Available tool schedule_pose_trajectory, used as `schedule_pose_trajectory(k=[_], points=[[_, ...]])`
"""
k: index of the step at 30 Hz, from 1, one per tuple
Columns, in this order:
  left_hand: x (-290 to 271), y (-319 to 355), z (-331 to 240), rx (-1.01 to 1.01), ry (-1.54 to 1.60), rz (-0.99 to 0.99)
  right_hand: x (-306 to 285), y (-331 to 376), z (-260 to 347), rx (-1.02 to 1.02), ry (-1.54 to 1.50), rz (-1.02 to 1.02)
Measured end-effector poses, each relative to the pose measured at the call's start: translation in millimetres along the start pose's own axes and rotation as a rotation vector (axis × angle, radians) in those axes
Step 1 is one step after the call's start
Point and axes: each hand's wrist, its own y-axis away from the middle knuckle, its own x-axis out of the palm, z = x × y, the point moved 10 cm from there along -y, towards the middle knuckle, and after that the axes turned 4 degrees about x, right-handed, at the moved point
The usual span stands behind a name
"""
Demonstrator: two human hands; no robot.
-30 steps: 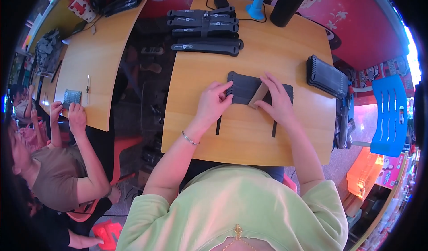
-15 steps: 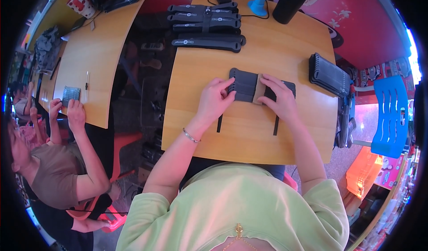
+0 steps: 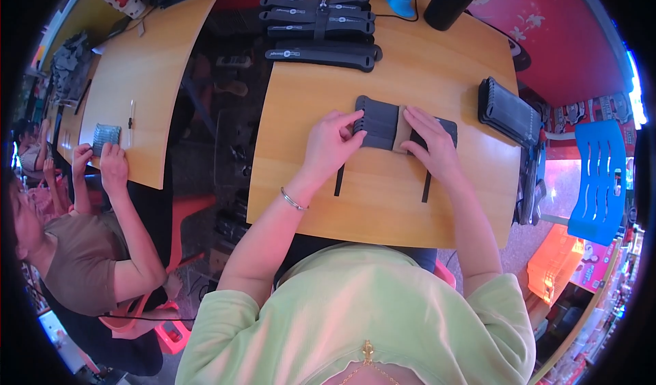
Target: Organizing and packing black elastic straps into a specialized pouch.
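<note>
My left hand (image 3: 330, 144) and right hand (image 3: 432, 147) press flat-fingered on the soft, light pad (image 3: 383, 122); edges grip best.

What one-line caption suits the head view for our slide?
Both hands, left hand and right hand, press a dark ribbed fabric piece flat on a wooden table.

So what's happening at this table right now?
A person in a light green top presses both hands on a dark grey ribbed fabric piece lying flat on the wooden table: left hand on its left part, right hand on its right. Two thin black straps hang from it. A stack of similar black strap pieces lies further back.
</note>
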Motion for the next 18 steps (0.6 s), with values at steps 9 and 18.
schedule_pose_trajectory(k=[9,18], points=[[-1.0,0.8,-0.3,0.006,-0.029,0.002,1.0,0.6,2.2,-0.015,0.013,0.003],[0.0,1.1,-1.8,0.025,-0.036,-0.009,2.9,1.5,0.2,-0.019,0.007,0.009]])
